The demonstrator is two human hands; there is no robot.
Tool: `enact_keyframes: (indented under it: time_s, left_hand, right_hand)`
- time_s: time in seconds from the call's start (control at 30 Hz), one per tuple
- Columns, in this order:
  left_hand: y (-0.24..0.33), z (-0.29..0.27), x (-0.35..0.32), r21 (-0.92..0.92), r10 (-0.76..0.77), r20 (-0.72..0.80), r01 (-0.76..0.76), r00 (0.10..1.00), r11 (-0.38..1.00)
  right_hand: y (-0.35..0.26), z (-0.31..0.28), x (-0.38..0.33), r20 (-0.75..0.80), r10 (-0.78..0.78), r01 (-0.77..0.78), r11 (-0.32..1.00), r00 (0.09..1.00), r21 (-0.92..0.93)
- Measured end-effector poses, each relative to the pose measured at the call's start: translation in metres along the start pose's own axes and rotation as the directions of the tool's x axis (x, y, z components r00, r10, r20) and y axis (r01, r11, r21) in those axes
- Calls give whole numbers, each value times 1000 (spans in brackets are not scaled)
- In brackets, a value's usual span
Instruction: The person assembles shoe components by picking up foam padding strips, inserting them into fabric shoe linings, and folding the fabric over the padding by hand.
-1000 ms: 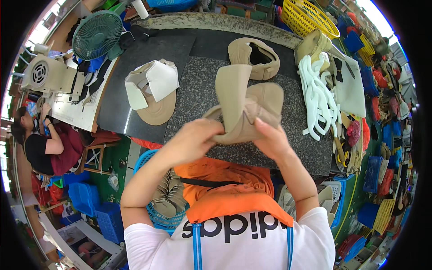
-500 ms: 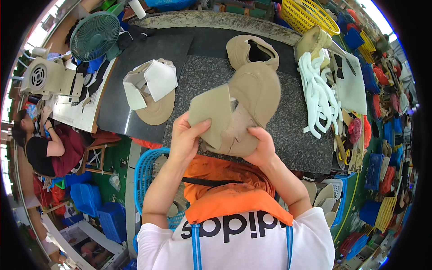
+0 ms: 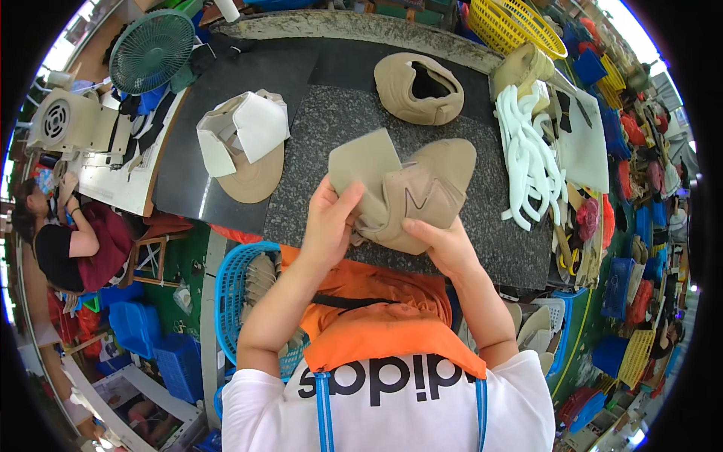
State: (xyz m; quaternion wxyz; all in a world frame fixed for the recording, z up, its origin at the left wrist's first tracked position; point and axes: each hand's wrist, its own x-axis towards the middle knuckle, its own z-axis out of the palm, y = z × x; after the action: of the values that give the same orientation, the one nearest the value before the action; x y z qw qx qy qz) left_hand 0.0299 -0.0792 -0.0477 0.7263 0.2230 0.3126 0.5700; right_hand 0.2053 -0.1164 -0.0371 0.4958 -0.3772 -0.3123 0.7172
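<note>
Both hands hold a tan shoe upper above the near edge of the dark speckled worktable. My left hand grips its left side, thumb on the flat tongue flap that sticks up. My right hand supports the upper from below at its right. A second tan upper lies at the far side of the table. A stack of tan and white cut pieces lies to the left.
White curved strips lie at the table's right. A blue basket with tan pieces stands at my left, a green fan at far left, a yellow basket at the back. Another person sits at left.
The tan upper has been turned and spread out in my hands; it was bunched between both hands a second ago, and the flat flap now stands up at left.
</note>
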Motion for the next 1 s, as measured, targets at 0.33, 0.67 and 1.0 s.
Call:
enact_keyframes:
  time_s: [0.33,0.67,1.0]
  left_hand:
    - [-2,-6,15,869,-117,147,-71,982,490]
    - [7,11,-19,822,85,469,-469,879,323]
    - [22,30,-22,851,106,358,-371,928,372]
  right_hand:
    - [13,-8,0,-39,-160,164,981,986,107]
    - [9,-14,-6,-26,-201,201,979,979,18]
    - [-2,-6,-12,-17,-203,202,979,979,-28]
